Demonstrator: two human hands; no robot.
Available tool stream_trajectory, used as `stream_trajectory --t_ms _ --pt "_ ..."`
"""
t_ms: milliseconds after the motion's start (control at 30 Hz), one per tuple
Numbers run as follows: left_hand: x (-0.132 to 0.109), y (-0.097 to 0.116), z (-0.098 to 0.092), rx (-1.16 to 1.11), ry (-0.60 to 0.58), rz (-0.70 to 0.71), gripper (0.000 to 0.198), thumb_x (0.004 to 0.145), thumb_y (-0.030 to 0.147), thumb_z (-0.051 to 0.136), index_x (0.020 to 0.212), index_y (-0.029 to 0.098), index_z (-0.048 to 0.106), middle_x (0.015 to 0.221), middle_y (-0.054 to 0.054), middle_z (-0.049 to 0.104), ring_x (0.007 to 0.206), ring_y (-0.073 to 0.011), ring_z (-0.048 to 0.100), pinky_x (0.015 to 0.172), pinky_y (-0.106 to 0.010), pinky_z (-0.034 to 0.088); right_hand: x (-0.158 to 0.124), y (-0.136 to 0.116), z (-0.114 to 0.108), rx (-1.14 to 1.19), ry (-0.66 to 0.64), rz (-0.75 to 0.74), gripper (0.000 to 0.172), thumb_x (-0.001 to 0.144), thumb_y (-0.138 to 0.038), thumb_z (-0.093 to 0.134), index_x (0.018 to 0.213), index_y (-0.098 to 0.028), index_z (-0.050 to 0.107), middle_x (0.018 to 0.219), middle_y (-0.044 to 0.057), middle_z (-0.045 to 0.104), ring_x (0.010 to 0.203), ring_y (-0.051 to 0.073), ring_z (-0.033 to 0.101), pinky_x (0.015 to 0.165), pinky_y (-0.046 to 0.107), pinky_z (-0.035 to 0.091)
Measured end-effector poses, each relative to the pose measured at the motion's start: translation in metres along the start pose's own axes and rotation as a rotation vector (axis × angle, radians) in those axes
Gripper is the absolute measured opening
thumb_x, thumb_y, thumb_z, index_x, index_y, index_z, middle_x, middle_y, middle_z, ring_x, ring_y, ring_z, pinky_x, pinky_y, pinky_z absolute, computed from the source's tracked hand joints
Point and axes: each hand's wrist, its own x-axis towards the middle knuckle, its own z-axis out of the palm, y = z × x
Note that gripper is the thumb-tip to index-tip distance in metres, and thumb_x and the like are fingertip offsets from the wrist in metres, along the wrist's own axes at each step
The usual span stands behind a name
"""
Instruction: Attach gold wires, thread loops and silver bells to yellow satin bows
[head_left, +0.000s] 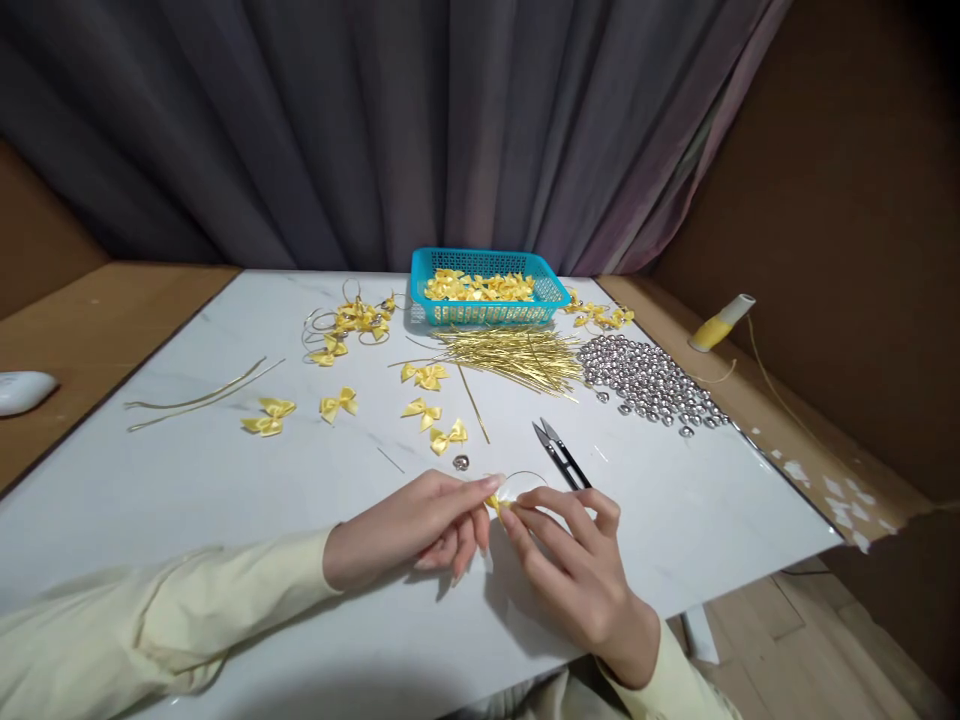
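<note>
My left hand (442,515) pinches a yellow ribbon bow (495,504) between thumb and fingers, low over the front of the table. The fingertips of my right hand (574,560) close on the bow's other side, where a thin cord (529,473) curves up in a loop. Much of the bow is covered by my fingers. Just beyond my left hand lies a silver bead (460,463). A pair of thread snips (561,455) rests past my right hand, points away from me. Several loose yellow bows (448,437) lie farther off.
A blue basket (489,315) of yellow bows stands at the back. Before it spreads a pile of gold cords (517,358), with silver beads (645,380) heaped to the right. Bows with looped cords (360,318) lie back left. A yellow thread spool (720,325) sits on the right ledge.
</note>
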Motion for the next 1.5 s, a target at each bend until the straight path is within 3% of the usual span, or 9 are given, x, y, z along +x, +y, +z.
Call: stream_trajectory --t_ms 167,333,567,733,867,1133,1300,1500 --pt "0.007 -0.006 -0.005 -0.198 -0.046 -0.008 0.032 0.081 0.037 0.050 0.060 0.013 0.052 0.040 0.002 0.050 0.030 -0.0038 0.029 0.032 -0.017 0.015 0.002 0.000 0.001 0.081 -0.025 0.040 0.023 0.079 -0.004 0.049 0.099 -0.012 0.058 0.084 0.006 0.069 0.091 0.023 0.058 0.073 0.037 0.032" --pt "0.010 -0.014 -0.007 -0.140 -0.068 0.048 0.031 0.083 0.040 0.051 0.068 0.013 0.054 0.045 0.001 0.054 0.032 -0.0042 0.033 0.031 -0.016 0.020 0.009 -0.001 -0.005 0.263 -0.027 0.234 0.024 0.072 -0.007 0.048 0.094 -0.016 0.055 0.076 0.004 0.066 0.092 0.027 0.056 0.076 0.042 0.030" --pt "0.008 -0.016 -0.008 -0.063 -0.110 0.144 0.032 0.087 0.040 0.046 0.070 0.013 0.051 0.059 0.001 0.057 0.034 -0.0029 0.035 0.034 -0.018 0.025 0.010 0.001 -0.002 0.289 -0.107 0.310 0.019 0.080 -0.004 0.043 0.091 -0.017 0.052 0.077 0.003 0.065 0.090 0.021 0.057 0.078 0.038 0.031" --pt "0.007 -0.015 -0.006 0.017 -0.100 0.169 0.031 0.085 0.041 0.049 0.075 0.013 0.053 0.063 -0.001 0.059 0.036 -0.0037 0.037 0.034 -0.018 0.025 0.007 0.002 0.001 0.275 -0.142 0.285 0.021 0.081 -0.004 0.043 0.094 -0.017 0.053 0.073 0.002 0.065 0.089 0.021 0.057 0.077 0.038 0.029" --pt "0.009 -0.014 -0.004 -0.001 -0.089 0.093 0.037 0.087 0.046 0.042 0.072 0.014 0.051 0.058 -0.002 0.060 0.035 -0.0051 0.040 0.032 -0.017 0.027 0.004 0.001 0.003 0.278 -0.152 0.253 0.020 0.081 -0.004 0.044 0.095 -0.016 0.053 0.076 0.002 0.065 0.087 0.020 0.056 0.079 0.039 0.028" --pt "0.011 -0.018 -0.002 0.057 -0.083 0.096 0.039 0.089 0.046 0.038 0.069 0.014 0.049 0.054 0.000 0.061 0.032 -0.0041 0.039 0.030 -0.016 0.024 0.004 0.002 0.006 0.193 -0.225 0.242 0.009 0.084 -0.013 0.047 0.085 -0.017 0.055 0.068 0.001 0.060 0.078 0.018 0.050 0.078 0.037 0.028" --pt "0.010 -0.021 0.004 0.139 -0.035 0.124 0.040 0.090 0.044 0.036 0.065 0.015 0.048 0.049 0.001 0.057 0.031 -0.0048 0.039 0.031 -0.016 0.023 0.001 0.004 0.008 0.153 -0.284 0.187 0.017 0.074 -0.003 0.042 0.080 -0.015 0.052 0.072 0.003 0.055 0.078 0.018 0.046 0.075 0.036 0.027" --pt "0.008 -0.017 0.006 0.200 -0.057 0.136 0.042 0.091 0.039 0.034 0.060 0.015 0.047 0.044 0.002 0.054 0.031 -0.0047 0.038 0.036 -0.016 0.028 0.002 0.002 0.008 0.135 -0.225 0.163 0.021 0.070 0.000 0.038 0.079 -0.015 0.050 0.067 0.003 0.052 0.072 0.018 0.044 0.069 0.035 0.027"
